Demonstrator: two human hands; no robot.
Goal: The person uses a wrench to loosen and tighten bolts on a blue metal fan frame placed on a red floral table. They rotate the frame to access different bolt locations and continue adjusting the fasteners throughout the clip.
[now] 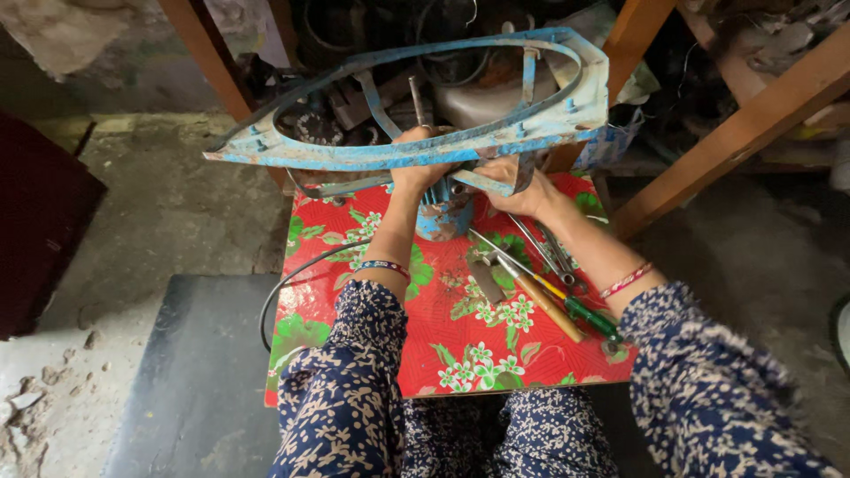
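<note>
The blue metal frame [416,146], a chipped, teardrop-shaped casting with an open middle, is held tilted above the far edge of the desk [443,354], which wears a red floral cover. The left hand [416,164] is clenched around the frame's near rim, and the right hand [513,186] grips its underside beside a hanging bracket. Just below them a blue cylindrical motor body [443,212] stands on the desk, touching or nearly touching the frame.

The step looks like seating or lifting the frame at the motor; which of the 2 I cannot tell. The next move would call for keeping the frame level and lined up over the motor.

2 screwdrivers [553,301], 1 wooden-handled and 1 green-handled, lie near the right forearm beside a pair of pliers [549,248]. A black cable [283,292] loops off the desk's left edge. The joint between frame and motor is hidden by both hands, and the clutter behind under the wooden shelf legs [735,133] is too dark to sort out.
</note>
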